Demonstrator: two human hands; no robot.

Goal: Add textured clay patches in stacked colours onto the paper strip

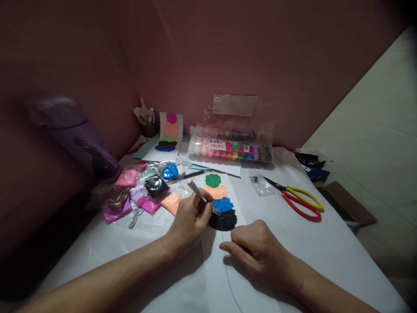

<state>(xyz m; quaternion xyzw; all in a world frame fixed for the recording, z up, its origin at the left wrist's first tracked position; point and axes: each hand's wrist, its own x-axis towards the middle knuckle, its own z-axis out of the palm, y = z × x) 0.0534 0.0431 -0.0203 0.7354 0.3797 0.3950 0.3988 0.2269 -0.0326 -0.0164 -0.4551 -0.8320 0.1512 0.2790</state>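
Left hand (190,217) clamped fingers on white tool (196,190), right hand (260,248) curled fingers together, packets (155,186) crowded centre left, scissors (282,188) lay frame right

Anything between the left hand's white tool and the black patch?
Nothing visible. The white tool in the left hand runs straight to the black patch, its tip at the upper left part. The right hand is at the lower right, clear of the tool.
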